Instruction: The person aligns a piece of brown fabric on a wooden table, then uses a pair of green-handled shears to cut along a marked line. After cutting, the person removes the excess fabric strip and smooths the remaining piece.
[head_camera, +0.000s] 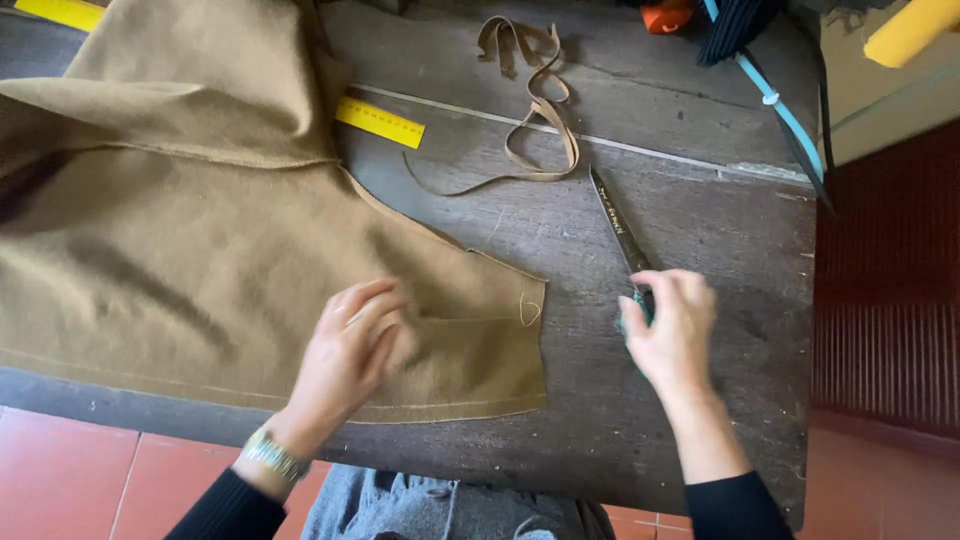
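- Left hand (345, 355), fingers spread flat, pins olive cloth (200, 260) against the worktop (650, 420).
- Right hand (672, 335) grips scissors (618, 222), blades pointing eleven o'clock, clear of the cloth.

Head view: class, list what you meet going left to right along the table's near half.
Brown cloth → left hand resting on the cloth → right hand on the scissors → bare table.
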